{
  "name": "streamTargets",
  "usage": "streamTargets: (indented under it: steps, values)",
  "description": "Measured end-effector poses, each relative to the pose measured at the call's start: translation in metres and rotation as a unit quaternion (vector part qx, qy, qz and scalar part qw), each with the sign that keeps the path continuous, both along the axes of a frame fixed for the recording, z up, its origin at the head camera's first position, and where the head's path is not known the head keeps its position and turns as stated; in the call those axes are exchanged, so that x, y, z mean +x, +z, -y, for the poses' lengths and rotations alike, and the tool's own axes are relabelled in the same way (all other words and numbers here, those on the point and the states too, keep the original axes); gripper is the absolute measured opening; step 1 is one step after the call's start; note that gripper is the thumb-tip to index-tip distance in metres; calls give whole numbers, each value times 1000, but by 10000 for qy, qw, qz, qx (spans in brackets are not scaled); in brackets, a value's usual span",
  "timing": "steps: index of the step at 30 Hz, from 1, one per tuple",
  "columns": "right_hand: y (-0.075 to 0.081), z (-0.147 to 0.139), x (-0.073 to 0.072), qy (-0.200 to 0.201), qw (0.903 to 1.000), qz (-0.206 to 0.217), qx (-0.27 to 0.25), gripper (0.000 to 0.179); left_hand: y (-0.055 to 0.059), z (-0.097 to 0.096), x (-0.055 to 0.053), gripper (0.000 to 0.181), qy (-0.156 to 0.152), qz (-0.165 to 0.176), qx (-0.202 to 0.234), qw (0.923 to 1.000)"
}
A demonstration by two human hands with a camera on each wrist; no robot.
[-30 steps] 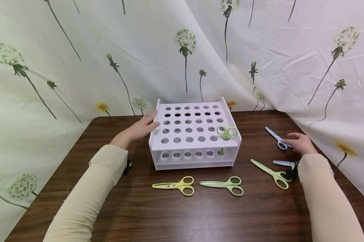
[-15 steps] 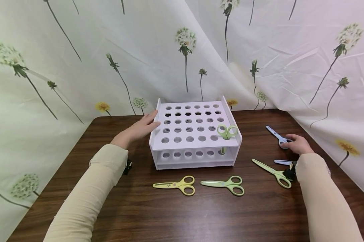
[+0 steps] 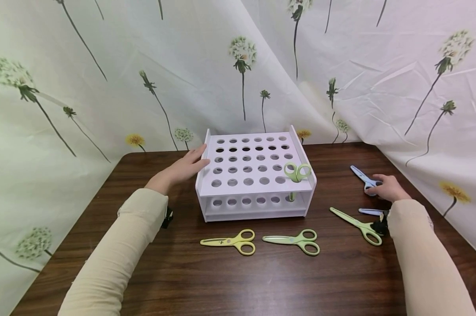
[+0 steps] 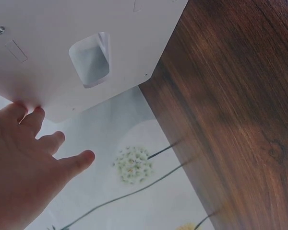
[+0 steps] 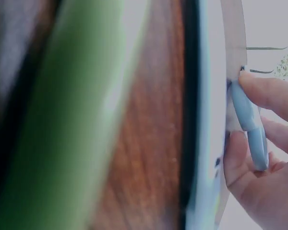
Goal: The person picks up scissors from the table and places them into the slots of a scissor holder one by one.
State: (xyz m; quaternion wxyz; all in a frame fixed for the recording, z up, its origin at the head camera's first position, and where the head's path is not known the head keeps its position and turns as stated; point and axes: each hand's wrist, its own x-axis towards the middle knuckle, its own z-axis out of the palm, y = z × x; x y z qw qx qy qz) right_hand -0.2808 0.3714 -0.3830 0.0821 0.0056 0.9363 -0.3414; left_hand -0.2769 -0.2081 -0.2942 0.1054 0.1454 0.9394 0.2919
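Note:
My left hand [image 3: 182,166] rests its fingertips on the left side wall of a white rack [image 3: 230,191] with rows of round holes. In the left wrist view that hand [image 4: 24,167] has fairly straight, spread fingers against the white panel [image 4: 43,62]. At the far right, my right hand [image 3: 390,188] pinches the handles of light blue scissors [image 3: 366,180], whose blade points away to the back left. The right wrist view has thumb and fingers around the blue handle [image 5: 244,108]. Green scissors [image 3: 296,176] stand upright, blade down, in the rack's front right hole.
Yellow scissors [image 3: 228,242] and green scissors [image 3: 293,240] lie before the rack. Nearer the right forearm lie more green scissors [image 3: 354,223] and a second blue pair [image 3: 369,211], partly hidden by the wrist camera. A flowered cloth [image 3: 222,87] hangs behind the brown table [image 3: 206,285].
My right hand's fingers have closed in on the blue scissors' handles, and the scissors have shifted slightly right. The left hand has stayed against the rack.

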Motion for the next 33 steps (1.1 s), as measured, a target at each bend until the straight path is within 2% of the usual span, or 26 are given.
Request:
streamTargets:
  steps: [4, 8, 14, 17, 23, 33]
  values:
    - [0, 1, 0, -98, 9996, 184, -192, 67, 0, 0, 0, 69, 2, 2, -6, 10000]
    - [-2, 2, 3, -180, 9993, 76, -333, 62, -1, -1, 0, 70, 8, 38, -47, 10000]
    - [-4, 5, 5, -244, 9928, -110, -1171, 49, 1, -1, 1, 71, 55, 62, -28, 10000]
    - [-2, 8, 5, -341, 9889, -172, -1439, 49, 1, -1, 1, 71, 47, 56, -13, 10000]
    - [2, 7, 4, -558, 9820, -409, -1757, 51, -1, 0, 1, 69, 88, 68, 57, 9999]
    - [13, 8, 4, -695, 9687, -996, -2165, 51, 0, 0, 2, 71, 49, 65, 54, 10000]
